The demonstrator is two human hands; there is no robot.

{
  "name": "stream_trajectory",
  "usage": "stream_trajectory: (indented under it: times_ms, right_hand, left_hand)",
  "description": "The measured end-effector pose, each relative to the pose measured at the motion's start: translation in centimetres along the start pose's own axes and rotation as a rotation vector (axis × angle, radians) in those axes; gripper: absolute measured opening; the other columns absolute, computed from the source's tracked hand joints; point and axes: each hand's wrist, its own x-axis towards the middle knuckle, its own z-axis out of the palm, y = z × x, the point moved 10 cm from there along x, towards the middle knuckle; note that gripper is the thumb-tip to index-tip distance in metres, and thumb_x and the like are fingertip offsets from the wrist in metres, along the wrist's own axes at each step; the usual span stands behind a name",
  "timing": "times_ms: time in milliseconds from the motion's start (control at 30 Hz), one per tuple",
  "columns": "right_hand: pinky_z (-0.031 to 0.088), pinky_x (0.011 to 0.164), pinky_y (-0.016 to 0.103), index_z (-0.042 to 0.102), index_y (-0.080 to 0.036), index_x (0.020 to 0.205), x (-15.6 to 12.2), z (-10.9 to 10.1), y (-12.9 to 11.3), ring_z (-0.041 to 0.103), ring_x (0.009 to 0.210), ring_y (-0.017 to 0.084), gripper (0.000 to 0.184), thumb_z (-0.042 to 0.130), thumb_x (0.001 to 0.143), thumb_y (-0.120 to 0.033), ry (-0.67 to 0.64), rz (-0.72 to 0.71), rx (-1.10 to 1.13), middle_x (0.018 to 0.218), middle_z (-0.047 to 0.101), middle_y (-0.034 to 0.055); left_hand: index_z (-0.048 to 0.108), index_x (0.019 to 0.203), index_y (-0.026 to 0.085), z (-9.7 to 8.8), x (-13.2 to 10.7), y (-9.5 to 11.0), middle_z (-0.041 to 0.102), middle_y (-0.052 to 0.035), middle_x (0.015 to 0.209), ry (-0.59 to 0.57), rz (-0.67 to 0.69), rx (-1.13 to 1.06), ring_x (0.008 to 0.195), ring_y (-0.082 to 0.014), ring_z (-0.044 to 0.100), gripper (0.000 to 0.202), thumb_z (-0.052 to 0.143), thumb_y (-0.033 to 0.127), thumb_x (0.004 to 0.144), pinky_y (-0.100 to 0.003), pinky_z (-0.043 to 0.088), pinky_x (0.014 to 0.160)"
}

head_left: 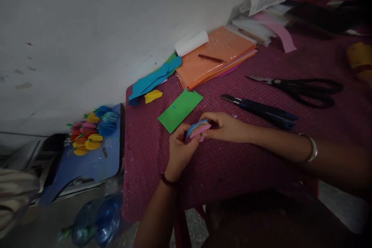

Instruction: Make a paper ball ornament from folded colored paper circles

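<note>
Both my hands meet over the maroon checked tablecloth. My left hand and my right hand pinch a small stack of folded coloured paper pieces, pink on top with blue and yellow layers showing. The stack is held just above the cloth, right beside a green paper rectangle lying flat. A bead bracelet sits on my left wrist and a silver bangle on my right.
A dark utility knife and black-handled scissors lie right of the hands. Orange sheets with a pen, a white roll, blue paper and a yellow scrap lie by the wall. Paper flowers rest on a blue board at left.
</note>
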Motion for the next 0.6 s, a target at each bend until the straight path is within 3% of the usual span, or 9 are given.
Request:
stream_trajectory:
  times_ms: [233,300,400,500,600]
  right_hand:
    - [0.041,0.059,0.025,0.055,-0.019,0.079,-0.1,0.0,0.4,0.049,0.062,0.011,0.023,0.071,0.075,-0.035,0.067,0.047,0.225,0.069,0.055,-0.0037]
    - [0.042,0.062,0.025,0.056,-0.019,0.079,-0.2,0.1,-0.1,0.051,0.065,0.011,0.022,0.070,0.076,-0.035,0.073,0.005,0.241,0.070,0.056,-0.0034]
    - [0.048,0.075,0.030,0.062,-0.019,0.087,-0.5,0.0,-2.2,0.059,0.082,0.016,0.016,0.068,0.079,-0.031,0.046,-0.125,0.141,0.086,0.064,0.0021]
    - [0.050,0.082,0.034,0.065,-0.020,0.100,-1.1,-2.1,-3.7,0.062,0.091,0.019,0.020,0.066,0.082,-0.029,0.087,-0.165,-0.035,0.099,0.067,0.0050]
    - [0.049,0.084,0.035,0.066,-0.020,0.103,-2.2,-6.0,-4.3,0.063,0.090,0.020,0.020,0.063,0.085,-0.028,0.168,-0.127,-0.302,0.099,0.069,0.0064]
  left_hand:
    - [0.062,0.081,0.019,0.4,-0.4,0.6,0.063,0.0008,0.077,0.072,0.046,0.000,0.073,-0.0139,0.058,0.015,0.074,0.026,0.075,-0.026,0.048,0.071]
    - [0.064,0.083,0.021,0.0,-0.9,2.0,0.065,-0.0010,0.083,0.113,0.185,0.051,0.078,-0.0158,0.061,0.015,0.075,0.029,0.077,-0.030,0.050,0.076]
    - [0.069,0.083,0.027,-1.2,-3.0,5.4,0.067,-0.0017,0.087,0.191,0.552,0.311,0.086,-0.0194,0.063,0.006,0.074,0.026,0.080,-0.040,0.052,0.086]
    - [0.072,0.086,0.036,-1.8,-5.3,6.5,0.070,-0.0003,0.085,0.215,0.750,0.541,0.091,-0.0230,0.063,0.017,0.077,0.022,0.077,-0.052,0.047,0.098]
    - [0.073,0.089,0.038,-1.9,-5.7,5.9,0.073,0.0001,0.087,0.170,0.735,0.581,0.094,-0.0241,0.062,0.024,0.077,0.019,0.076,-0.056,0.041,0.106]
